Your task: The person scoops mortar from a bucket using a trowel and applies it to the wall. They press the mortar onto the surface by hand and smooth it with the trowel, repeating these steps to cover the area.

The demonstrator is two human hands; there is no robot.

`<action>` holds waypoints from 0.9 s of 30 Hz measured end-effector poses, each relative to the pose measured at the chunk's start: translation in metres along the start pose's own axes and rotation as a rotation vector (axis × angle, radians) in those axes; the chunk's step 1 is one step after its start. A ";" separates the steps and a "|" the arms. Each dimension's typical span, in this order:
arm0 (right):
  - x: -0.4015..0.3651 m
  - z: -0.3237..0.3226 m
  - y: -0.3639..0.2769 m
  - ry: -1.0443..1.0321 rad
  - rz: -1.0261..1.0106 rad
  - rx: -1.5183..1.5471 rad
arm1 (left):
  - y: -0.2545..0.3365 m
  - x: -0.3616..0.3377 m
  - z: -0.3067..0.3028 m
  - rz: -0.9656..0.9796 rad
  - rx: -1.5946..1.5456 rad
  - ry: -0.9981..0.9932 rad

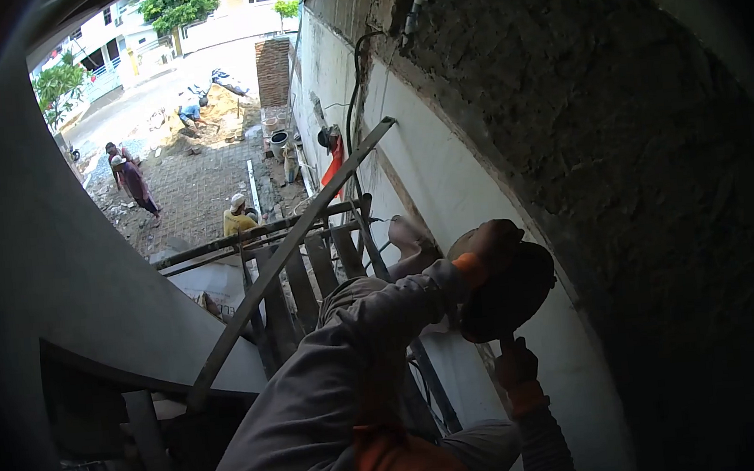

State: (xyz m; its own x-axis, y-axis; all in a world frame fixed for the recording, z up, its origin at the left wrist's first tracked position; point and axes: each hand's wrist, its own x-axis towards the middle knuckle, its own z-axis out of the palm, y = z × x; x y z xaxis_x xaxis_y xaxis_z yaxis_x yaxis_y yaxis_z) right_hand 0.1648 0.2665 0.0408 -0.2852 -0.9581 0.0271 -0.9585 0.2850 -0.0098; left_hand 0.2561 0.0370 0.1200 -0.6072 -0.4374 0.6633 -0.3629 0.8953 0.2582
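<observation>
A dark, round, shallow pan [507,294] hangs in front of me beside the white wall. My left hand [495,244], coming from an orange cuff, is closed on its upper rim. Just below the pan, my right hand [516,364] is a fist round a short handle with a thin neck that meets the pan's lower edge. I cannot tell whether this handle belongs to a trowel or to the pan. Both hands are in shadow. Rough grey mortar [620,172] covers the wall surface to the right of them.
Wooden slats [296,282] of a scaffold lie below me, crossed by a long diagonal bar [285,251]. A curved wall [149,315] rises on the left. Far below, several people work on paving, one in a yellow shirt [239,220]. A cable [356,86] runs down the wall.
</observation>
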 end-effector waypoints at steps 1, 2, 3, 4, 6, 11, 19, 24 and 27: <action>-0.007 -0.006 -0.004 -0.092 -0.040 -0.060 | -0.001 0.001 -0.003 -0.019 0.018 -0.014; -0.011 -0.013 -0.004 -0.076 -0.103 -0.045 | -0.005 0.003 0.000 -0.014 0.031 -0.033; -0.011 -0.021 -0.001 -0.065 -0.175 -0.028 | -0.010 0.005 0.004 -0.019 0.047 -0.053; -0.006 -0.026 0.003 -0.059 -0.252 -0.011 | -0.008 0.007 0.002 -0.070 0.022 -0.062; 0.009 -0.027 0.004 0.213 -0.280 0.070 | -0.008 0.006 0.019 -0.132 -0.029 -0.028; 0.021 0.013 0.019 0.066 -0.048 -0.105 | 0.017 -0.002 -0.020 -0.433 -0.487 -0.004; 0.020 -0.024 0.021 0.057 -0.125 0.361 | 0.008 0.007 -0.017 -0.577 -0.542 -0.046; 0.029 -0.022 0.022 -0.214 0.023 0.569 | 0.034 -0.005 -0.027 -0.364 -0.527 -0.047; 0.017 -0.046 -0.008 -0.445 0.333 0.908 | 0.048 -0.011 -0.026 -0.387 -0.651 -0.109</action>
State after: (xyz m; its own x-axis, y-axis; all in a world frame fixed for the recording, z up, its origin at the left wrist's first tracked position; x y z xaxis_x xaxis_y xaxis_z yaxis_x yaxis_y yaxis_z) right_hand 0.1679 0.2493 0.0875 -0.3303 -0.8122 -0.4808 -0.4192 0.5826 -0.6963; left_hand 0.2640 0.0868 0.1431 -0.6000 -0.7054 0.3773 -0.0943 0.5307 0.8423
